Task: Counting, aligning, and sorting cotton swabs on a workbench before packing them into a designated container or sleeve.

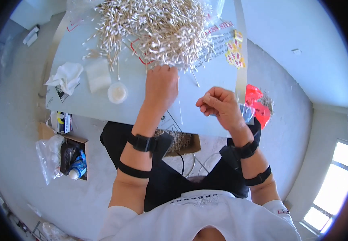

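Observation:
A large heap of cotton swabs (170, 36) with white tips and pale sticks covers the far part of the table. At its near edge is my left hand (162, 86), back up and fingers curled closed; its fingertips are turned away, so what they hold is hidden. Nearer and to the right, my right hand (223, 107) hovers over the table with thumb and fingers drawn together; I cannot make out anything between them. One loose swab (195, 77) lies between the heap and my right hand. A clear plastic packet (246, 112) shows beside my right wrist.
On the table's left are a crumpled white tissue (67, 77), a white pad (98, 75) and a small round tub (117, 93). Yellow-and-white labels (235, 54) lie at right. A red bag (258, 105) is beyond the right edge; an open box (74, 156) stands on the floor.

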`<state>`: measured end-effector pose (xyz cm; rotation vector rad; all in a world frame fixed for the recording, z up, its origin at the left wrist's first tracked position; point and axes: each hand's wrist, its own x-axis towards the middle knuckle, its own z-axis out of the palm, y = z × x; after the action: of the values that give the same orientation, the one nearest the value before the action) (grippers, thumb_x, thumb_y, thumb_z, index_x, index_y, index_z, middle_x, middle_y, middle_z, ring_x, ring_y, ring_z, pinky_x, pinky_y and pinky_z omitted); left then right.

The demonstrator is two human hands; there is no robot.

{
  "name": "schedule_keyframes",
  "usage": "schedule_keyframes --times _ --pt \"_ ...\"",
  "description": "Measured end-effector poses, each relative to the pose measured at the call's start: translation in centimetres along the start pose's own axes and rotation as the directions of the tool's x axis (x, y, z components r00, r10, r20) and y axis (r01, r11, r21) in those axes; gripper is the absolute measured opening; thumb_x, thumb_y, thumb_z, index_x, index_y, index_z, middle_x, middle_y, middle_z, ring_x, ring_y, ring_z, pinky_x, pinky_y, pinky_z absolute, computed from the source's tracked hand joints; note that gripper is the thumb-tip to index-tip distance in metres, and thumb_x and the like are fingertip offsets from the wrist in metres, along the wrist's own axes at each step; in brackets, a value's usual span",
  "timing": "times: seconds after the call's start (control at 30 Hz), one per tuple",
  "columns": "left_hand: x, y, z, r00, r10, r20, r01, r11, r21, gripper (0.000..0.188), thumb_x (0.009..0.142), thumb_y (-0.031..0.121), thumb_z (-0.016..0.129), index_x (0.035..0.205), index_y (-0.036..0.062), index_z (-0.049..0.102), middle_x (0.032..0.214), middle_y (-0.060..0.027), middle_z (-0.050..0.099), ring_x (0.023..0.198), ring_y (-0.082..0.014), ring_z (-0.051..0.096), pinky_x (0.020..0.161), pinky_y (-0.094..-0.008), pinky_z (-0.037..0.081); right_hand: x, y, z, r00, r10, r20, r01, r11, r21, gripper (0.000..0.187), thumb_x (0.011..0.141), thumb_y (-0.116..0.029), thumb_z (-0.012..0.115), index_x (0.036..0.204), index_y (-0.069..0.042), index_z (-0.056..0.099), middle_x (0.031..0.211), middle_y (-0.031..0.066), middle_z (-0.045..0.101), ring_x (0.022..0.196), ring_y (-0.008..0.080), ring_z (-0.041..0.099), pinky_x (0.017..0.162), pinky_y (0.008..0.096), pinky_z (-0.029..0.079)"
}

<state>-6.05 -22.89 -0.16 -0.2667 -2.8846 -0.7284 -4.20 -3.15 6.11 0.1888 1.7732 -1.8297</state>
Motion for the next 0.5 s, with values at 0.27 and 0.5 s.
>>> schedule_keyframes --times 0.27,0.5 --pt "0.6 -0.4 3.9 0.950 0.126 -0.286 -0.223 0.914 -0.340 0.011 0.079 0.011 0.065 0.088 0.0044 0.065 0.083 -0.0123 0.065 0.084 -0.0324 0.061 0.075 -0.0417 0.049 -0.5 6.8 -0.2 0.994 -0.036 -0.099 0.067 0.940 0.333 0.011 0.091 -0.008 0.059 0.090 0.002 0.062 0.090 0.0126 0.068 0.079 0.0172 0.067 0.069 0.0262 0.054" --pt "0.2 -0.4 3.8 0.952 0.173 -0.253 -0.275 0.848 -0.453 0.011 0.074 0.002 0.067 0.083 0.0012 0.061 0.085 -0.0133 0.061 0.086 -0.0329 0.059 0.076 -0.0405 0.048 -4.3 6.5 1.9 0.956 0.139 0.258 -0.036 0.930 -0.366 0.023 0.083 -0.015 0.069 0.067 0.000 0.062 0.058 0.0067 0.062 0.052 0.0169 0.057 0.053 0.0288 0.046"
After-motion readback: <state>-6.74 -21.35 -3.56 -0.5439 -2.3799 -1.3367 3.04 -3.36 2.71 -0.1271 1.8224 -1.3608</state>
